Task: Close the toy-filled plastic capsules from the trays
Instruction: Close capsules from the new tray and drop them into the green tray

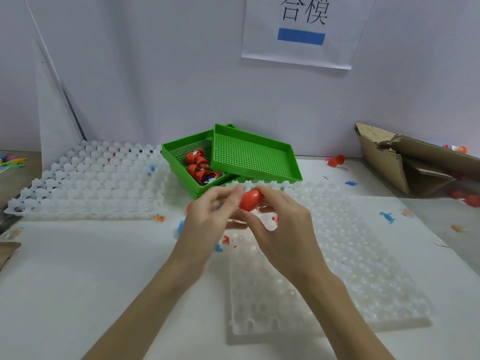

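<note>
A: Largest item first?

B: Table (78,281), white top. On it, two translucent white trays: right tray (363,255), running from the middle toward the near edge; left tray (85,183), far left, by the wall.

A: Anything in the trays?

B: A few red and blue bits show in the right tray's cells under the hands (blurred, can't tell what). The left tray's cells look mostly bare.

A: Next?

B: Carton (405,162), torn brown cardboard, far right, with red pieces at its mouth. Sign (301,32), white paper on the wall, large printed characters over a blue bar.

A: Bins?

B: Two green mesh bins at centre back. Upper bin (254,157), tilted, partly overlapping the lower bin (181,154). The lower one holds several red capsules (198,165), some with toys showing.

A: Hands?

B: Left hand (207,219) and right hand (283,222), both raised above the far end of the right tray. Between them, one capsule (250,200), red, egg-shaped.

A: Grip?

B: Right fingers and thumb curl round the capsule. Left fingertips pinch its left end (motion blur there, so whether it is fully closed I can't tell).

A: Smallest?

B: Loose toys: a blue dinosaur (387,217) right of the tray, another blue figure (351,183) farther back.
</note>
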